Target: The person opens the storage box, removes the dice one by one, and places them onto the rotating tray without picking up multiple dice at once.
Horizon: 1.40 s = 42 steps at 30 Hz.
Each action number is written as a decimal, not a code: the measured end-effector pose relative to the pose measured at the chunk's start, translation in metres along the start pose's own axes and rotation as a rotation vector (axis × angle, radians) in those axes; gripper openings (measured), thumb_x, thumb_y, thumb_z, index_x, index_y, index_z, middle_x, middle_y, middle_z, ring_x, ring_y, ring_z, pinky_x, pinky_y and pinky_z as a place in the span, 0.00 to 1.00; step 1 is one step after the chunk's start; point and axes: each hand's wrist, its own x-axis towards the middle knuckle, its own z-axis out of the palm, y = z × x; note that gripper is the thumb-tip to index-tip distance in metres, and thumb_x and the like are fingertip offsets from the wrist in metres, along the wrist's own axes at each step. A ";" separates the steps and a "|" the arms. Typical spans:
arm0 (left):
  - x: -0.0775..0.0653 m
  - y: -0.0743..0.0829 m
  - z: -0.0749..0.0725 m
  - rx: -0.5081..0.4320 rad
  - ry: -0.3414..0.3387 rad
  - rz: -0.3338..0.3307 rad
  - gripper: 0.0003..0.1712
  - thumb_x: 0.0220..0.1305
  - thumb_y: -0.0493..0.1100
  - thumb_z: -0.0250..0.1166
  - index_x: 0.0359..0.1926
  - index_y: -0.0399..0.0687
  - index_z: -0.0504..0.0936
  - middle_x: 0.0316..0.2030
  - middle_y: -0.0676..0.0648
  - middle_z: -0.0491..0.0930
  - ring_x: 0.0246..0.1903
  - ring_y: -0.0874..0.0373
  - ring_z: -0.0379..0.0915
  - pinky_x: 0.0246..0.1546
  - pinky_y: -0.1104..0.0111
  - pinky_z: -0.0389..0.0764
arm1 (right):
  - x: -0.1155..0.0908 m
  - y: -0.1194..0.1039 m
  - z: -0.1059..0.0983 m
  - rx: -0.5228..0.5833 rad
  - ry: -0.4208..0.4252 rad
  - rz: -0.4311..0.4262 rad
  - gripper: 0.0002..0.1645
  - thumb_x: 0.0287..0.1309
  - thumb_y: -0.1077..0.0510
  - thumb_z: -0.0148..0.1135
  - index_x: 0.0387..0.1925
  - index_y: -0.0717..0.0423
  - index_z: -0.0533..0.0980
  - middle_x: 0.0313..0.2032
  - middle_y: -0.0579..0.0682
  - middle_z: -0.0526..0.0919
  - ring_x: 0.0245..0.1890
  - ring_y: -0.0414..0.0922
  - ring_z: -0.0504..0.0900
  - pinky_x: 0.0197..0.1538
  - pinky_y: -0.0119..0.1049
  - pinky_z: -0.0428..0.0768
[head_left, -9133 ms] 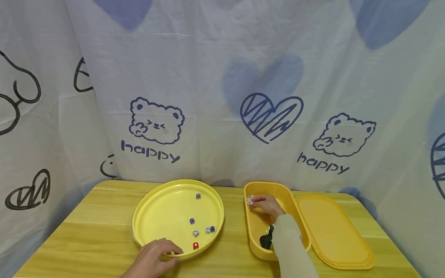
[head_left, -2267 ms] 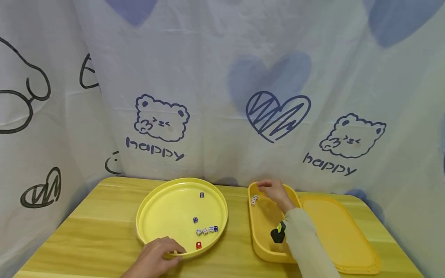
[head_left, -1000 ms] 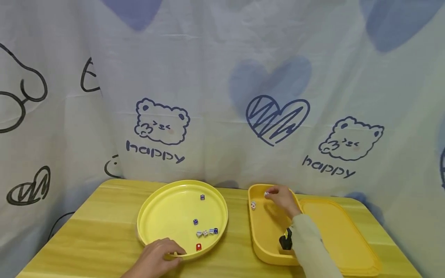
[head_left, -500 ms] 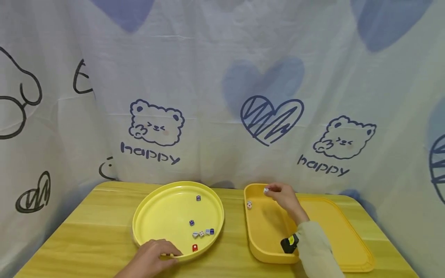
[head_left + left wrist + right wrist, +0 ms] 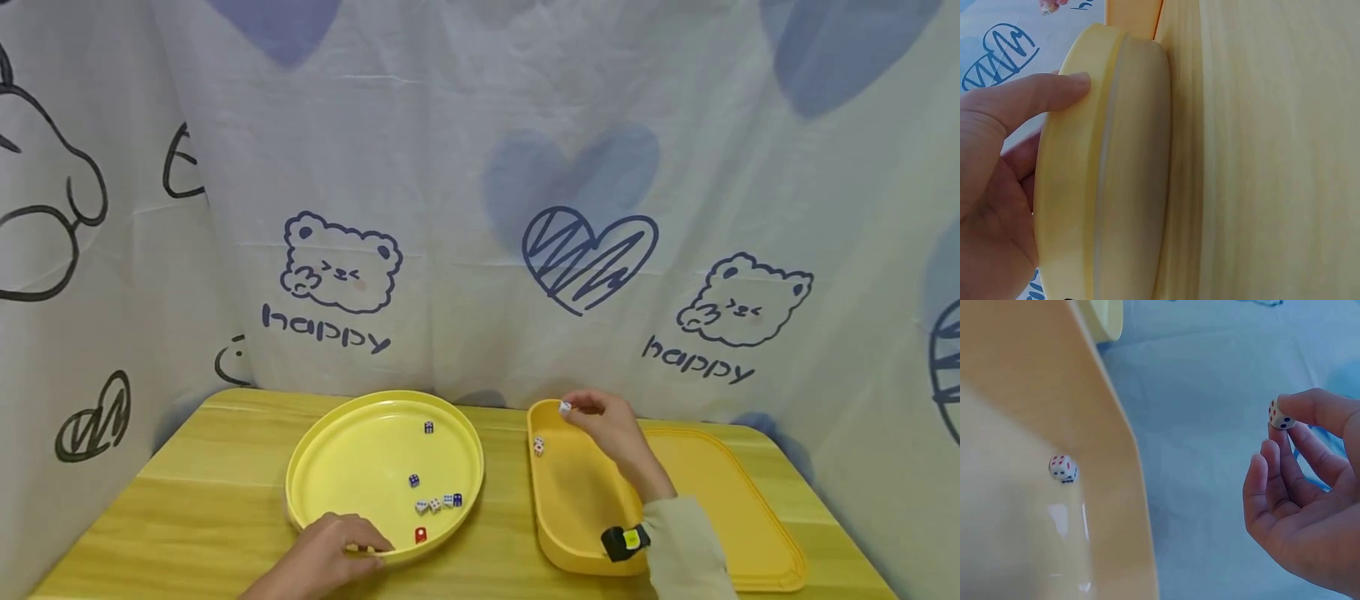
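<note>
My left hand (image 5: 322, 557) grips the near rim of a round yellow tray (image 5: 303, 442), its thumb (image 5: 1063, 90) against the outer wall and fingers over the edge. Inside the tray lie a red die (image 5: 421, 535), white dice (image 5: 435, 505) in a row with a blue die (image 5: 457, 500), and other blue dice (image 5: 414, 481) farther back. My right hand (image 5: 613, 429) pinches a white die (image 5: 1280, 415) between thumb and fingertips, raised at the far end of the orange box (image 5: 551, 546). White dice (image 5: 538, 447) sit by that box's left wall.
A flat orange lid (image 5: 750, 517) lies right of the box, partly behind the right sleeve (image 5: 686, 546). A black strap device (image 5: 625, 542) is on the right wrist. A printed curtain (image 5: 450, 208) hangs behind the wooden table (image 5: 195, 500).
Since the oldest frame, another white die has come into the tray. My right hand has picked a white die from the box and lifted it leftward. The left hand keeps its grip.
</note>
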 end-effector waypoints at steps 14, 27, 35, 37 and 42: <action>0.000 -0.001 0.001 -0.010 0.022 -0.032 0.07 0.58 0.40 0.70 0.37 0.44 0.87 0.34 0.54 0.84 0.32 0.69 0.73 0.30 0.70 0.76 | -0.032 -0.025 0.028 0.064 0.035 -0.144 0.09 0.57 0.63 0.67 0.41 0.60 0.81 0.38 0.49 0.81 0.39 0.45 0.76 0.45 0.36 0.78; -0.001 -0.003 0.005 0.035 0.053 0.030 0.06 0.58 0.39 0.70 0.37 0.44 0.87 0.34 0.53 0.84 0.33 0.67 0.76 0.31 0.70 0.77 | -0.046 -0.027 0.068 0.217 -0.007 -0.163 0.09 0.53 0.64 0.69 0.38 0.61 0.82 0.35 0.48 0.82 0.36 0.44 0.77 0.43 0.36 0.76; -0.001 -0.003 0.008 0.062 0.073 0.060 0.05 0.57 0.38 0.71 0.36 0.45 0.87 0.34 0.54 0.84 0.33 0.67 0.76 0.29 0.70 0.76 | -0.055 -0.020 0.105 0.190 -0.178 -0.199 0.10 0.52 0.63 0.70 0.37 0.62 0.81 0.33 0.48 0.81 0.35 0.43 0.77 0.39 0.33 0.77; -0.002 -0.003 0.009 0.070 0.076 0.071 0.05 0.57 0.38 0.71 0.36 0.45 0.87 0.34 0.55 0.84 0.34 0.66 0.76 0.30 0.70 0.76 | -0.057 -0.018 0.113 0.169 -0.209 -0.205 0.10 0.51 0.63 0.70 0.36 0.62 0.81 0.32 0.47 0.81 0.34 0.42 0.76 0.37 0.32 0.77; -0.003 -0.003 0.012 0.114 0.090 0.097 0.05 0.56 0.39 0.71 0.35 0.46 0.88 0.33 0.55 0.84 0.34 0.66 0.76 0.31 0.69 0.77 | -0.062 -0.014 0.125 0.150 -0.246 -0.217 0.08 0.50 0.64 0.70 0.35 0.61 0.81 0.30 0.45 0.81 0.32 0.40 0.76 0.36 0.31 0.76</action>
